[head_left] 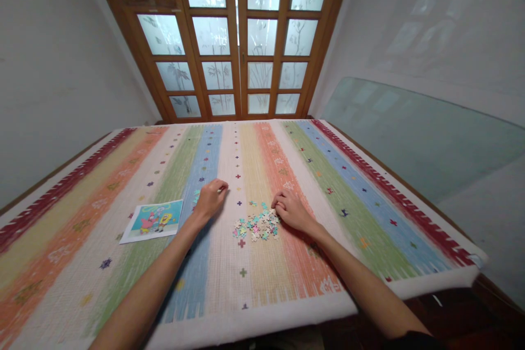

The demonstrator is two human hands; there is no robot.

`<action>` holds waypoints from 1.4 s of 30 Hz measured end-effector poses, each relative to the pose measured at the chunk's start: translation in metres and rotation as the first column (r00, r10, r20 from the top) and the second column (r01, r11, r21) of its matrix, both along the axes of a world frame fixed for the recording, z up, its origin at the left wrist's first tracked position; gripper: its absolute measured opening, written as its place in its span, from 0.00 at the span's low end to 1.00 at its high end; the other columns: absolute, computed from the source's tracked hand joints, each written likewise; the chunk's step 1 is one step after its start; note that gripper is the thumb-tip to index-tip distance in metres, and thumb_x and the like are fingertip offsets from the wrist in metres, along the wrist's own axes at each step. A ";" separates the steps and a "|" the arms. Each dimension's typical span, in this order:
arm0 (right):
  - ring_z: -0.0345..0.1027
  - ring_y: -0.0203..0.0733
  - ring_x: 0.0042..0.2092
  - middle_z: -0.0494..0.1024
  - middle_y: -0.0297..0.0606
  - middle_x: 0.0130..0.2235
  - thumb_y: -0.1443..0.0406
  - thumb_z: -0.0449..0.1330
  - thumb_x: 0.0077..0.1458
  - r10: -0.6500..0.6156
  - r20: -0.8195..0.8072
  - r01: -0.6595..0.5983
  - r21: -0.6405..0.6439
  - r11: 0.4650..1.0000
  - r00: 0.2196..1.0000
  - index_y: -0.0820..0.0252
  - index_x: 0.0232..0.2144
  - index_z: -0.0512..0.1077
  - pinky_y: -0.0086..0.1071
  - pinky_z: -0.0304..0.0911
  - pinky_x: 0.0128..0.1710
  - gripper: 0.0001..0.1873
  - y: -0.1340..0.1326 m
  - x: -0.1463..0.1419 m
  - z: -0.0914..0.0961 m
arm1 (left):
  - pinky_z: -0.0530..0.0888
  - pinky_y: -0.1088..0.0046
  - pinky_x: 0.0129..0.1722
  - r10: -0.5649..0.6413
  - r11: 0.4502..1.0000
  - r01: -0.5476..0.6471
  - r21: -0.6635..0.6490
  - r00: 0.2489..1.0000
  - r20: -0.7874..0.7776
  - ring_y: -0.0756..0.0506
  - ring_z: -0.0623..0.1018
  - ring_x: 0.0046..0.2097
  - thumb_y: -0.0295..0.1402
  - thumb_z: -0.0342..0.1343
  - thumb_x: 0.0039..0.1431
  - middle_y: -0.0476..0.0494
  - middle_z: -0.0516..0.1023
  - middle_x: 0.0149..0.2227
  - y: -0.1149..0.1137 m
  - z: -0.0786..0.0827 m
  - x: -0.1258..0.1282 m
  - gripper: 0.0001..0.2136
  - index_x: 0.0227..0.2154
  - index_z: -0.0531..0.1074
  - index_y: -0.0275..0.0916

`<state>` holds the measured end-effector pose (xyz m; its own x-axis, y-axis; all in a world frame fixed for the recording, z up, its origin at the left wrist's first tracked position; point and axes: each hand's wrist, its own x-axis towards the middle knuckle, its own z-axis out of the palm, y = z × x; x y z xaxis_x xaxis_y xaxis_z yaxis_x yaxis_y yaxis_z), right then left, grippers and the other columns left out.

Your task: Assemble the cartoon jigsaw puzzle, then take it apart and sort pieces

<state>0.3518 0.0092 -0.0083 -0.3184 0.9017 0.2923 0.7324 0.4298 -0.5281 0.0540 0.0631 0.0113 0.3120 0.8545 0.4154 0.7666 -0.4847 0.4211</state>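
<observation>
Puzzle pieces (264,224) lie in a loose, overlapping pile on the striped cloth (192,290), and the pile serves here as the centre of the clock. The right hand (290,208) rests at two o'clock, its fingers curled in at the pile's edge; a pale bit shows by the fingertips, but I cannot tell whether they grip a piece or only touch one. The left hand (212,198) is at ten o'clock, apart from the pile, with thumb and fingers drawn together; a tiny light speck shows at the tips, too small to say whether a piece is pinched there. Just beside that hand, on its nine o'clock side, sits a small teal cluster (196,195), apparently more pieces, partly hidden. Farther out at nine o'clock from the pile, a cartoon picture (156,221) lies flat on the cloth. The likeliest trouble, I judge, is losing sight of pieces: the cloth's bright stripes and little printed crosses resemble them in colour and size. The right fingers could also drag neighbours along or flip them, since the pieces overlap and are thin. A sideways sweep of the left wrist might scatter the teal cluster, and a forearm rubbing the fabric could ruck it and shift everything lying on top.
</observation>
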 end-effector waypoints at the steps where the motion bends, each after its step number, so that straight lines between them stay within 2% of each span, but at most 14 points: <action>1: 0.66 0.46 0.44 0.75 0.40 0.37 0.76 0.53 0.53 0.005 0.004 -0.005 0.003 1.000 1.000 0.59 0.28 0.76 0.40 0.57 0.48 0.13 0.000 0.000 0.000 | 0.75 0.64 0.43 0.004 1.000 -0.003 0.005 0.999 -0.033 0.42 0.80 0.38 0.25 0.52 0.61 0.41 0.82 0.36 -0.001 -0.003 -0.001 0.08 0.31 0.76 0.39; 5: 0.66 0.46 0.44 0.75 0.41 0.38 0.75 0.53 0.54 0.030 0.017 -0.031 0.014 0.999 0.999 0.59 0.29 0.76 0.40 0.57 0.48 0.13 0.000 0.002 -0.001 | 0.72 0.55 0.50 0.020 0.999 -0.013 0.039 0.985 -0.173 0.35 0.79 0.47 0.25 0.53 0.60 0.38 0.83 0.38 -0.017 -0.012 0.002 0.09 0.30 0.78 0.40; 9: 0.66 0.47 0.44 0.75 0.41 0.39 0.74 0.53 0.56 0.063 0.052 -0.064 0.027 0.998 0.997 0.59 0.31 0.76 0.40 0.57 0.47 0.12 0.000 0.005 -0.001 | 0.67 0.49 0.55 0.065 0.995 -0.043 0.086 0.960 -0.271 0.31 0.74 0.56 0.24 0.52 0.60 0.34 0.81 0.50 -0.039 -0.016 0.007 0.11 0.40 0.79 0.38; 13: 0.66 0.46 0.44 0.76 0.40 0.39 0.74 0.55 0.55 0.093 0.061 -0.095 0.027 0.995 0.994 0.59 0.31 0.76 0.40 0.58 0.48 0.11 0.001 0.008 0.001 | 0.67 0.49 0.52 0.120 0.989 -0.085 0.117 0.934 -0.337 0.30 0.73 0.54 0.25 0.51 0.62 0.32 0.80 0.49 -0.048 -0.017 0.009 0.13 0.46 0.78 0.36; 18: 0.67 0.46 0.44 0.76 0.40 0.39 0.72 0.59 0.55 0.121 0.042 -0.122 0.016 0.992 0.992 0.59 0.31 0.77 0.40 0.59 0.48 0.07 0.003 0.011 0.001 | 0.66 0.49 0.52 0.162 0.983 -0.115 0.143 0.909 -0.384 0.30 0.72 0.53 0.26 0.50 0.63 0.34 0.80 0.50 -0.046 -0.019 0.009 0.14 0.47 0.77 0.36; 23: 0.69 0.46 0.45 0.76 0.41 0.41 0.73 0.59 0.56 0.144 0.016 -0.143 -0.046 0.989 0.989 0.59 0.31 0.79 0.40 0.61 0.49 0.09 0.004 0.015 0.005 | 0.67 0.49 0.50 0.200 0.977 -0.149 0.155 0.893 -0.404 0.30 0.71 0.51 0.27 0.49 0.63 0.31 0.77 0.51 -0.042 -0.020 0.009 0.15 0.48 0.77 0.34; 31: 0.70 0.48 0.48 0.76 0.43 0.44 0.73 0.62 0.53 0.190 0.001 -0.188 -0.119 0.975 0.982 0.59 0.32 0.80 0.43 0.62 0.53 0.07 0.003 0.018 0.015 | 0.68 0.51 0.48 0.228 0.971 -0.175 0.165 0.889 -0.398 0.31 0.71 0.48 0.29 0.48 0.64 0.30 0.76 0.48 -0.043 -0.017 0.008 0.17 0.51 0.76 0.35; 35: 0.70 0.47 0.48 0.77 0.42 0.42 0.72 0.63 0.53 0.194 -0.068 -0.202 -0.140 0.969 0.979 0.59 0.30 0.78 0.43 0.62 0.52 0.05 0.003 0.020 0.016 | 0.68 0.52 0.47 0.215 0.973 -0.163 0.164 0.895 -0.390 0.31 0.71 0.47 0.29 0.50 0.64 0.31 0.76 0.46 -0.048 -0.015 0.008 0.14 0.48 0.77 0.36; 38: 0.71 0.44 0.40 0.77 0.39 0.35 0.69 0.64 0.52 0.140 -0.182 -0.178 -0.217 0.960 0.973 0.59 0.30 0.76 0.38 0.65 0.44 0.01 0.005 0.022 0.013 | 0.69 0.55 0.45 0.170 0.981 -0.126 0.145 0.919 -0.355 0.33 0.71 0.47 0.30 0.51 0.64 0.33 0.76 0.45 -0.055 -0.013 0.012 0.11 0.42 0.78 0.38; 40: 0.69 0.41 0.33 0.76 0.36 0.29 0.65 0.64 0.52 0.085 -0.290 -0.184 -0.332 0.925 0.953 0.60 0.29 0.75 0.35 0.64 0.35 0.04 0.006 0.022 0.011 | 0.69 0.56 0.45 0.093 0.992 -0.063 0.113 0.956 -0.279 0.34 0.72 0.47 0.30 0.51 0.64 0.34 0.76 0.44 -0.061 -0.012 0.018 0.11 0.42 0.78 0.38; 42: 0.68 0.40 0.29 0.76 0.35 0.27 0.60 0.66 0.51 0.049 -0.414 -0.241 -0.425 0.872 0.909 0.60 0.29 0.75 0.34 0.63 0.32 0.09 0.006 0.021 0.011 | 0.70 0.57 0.46 -0.009 0.997 0.024 0.079 0.984 -0.180 0.36 0.73 0.46 0.30 0.51 0.65 0.37 0.76 0.43 -0.068 -0.011 0.027 0.12 0.45 0.78 0.38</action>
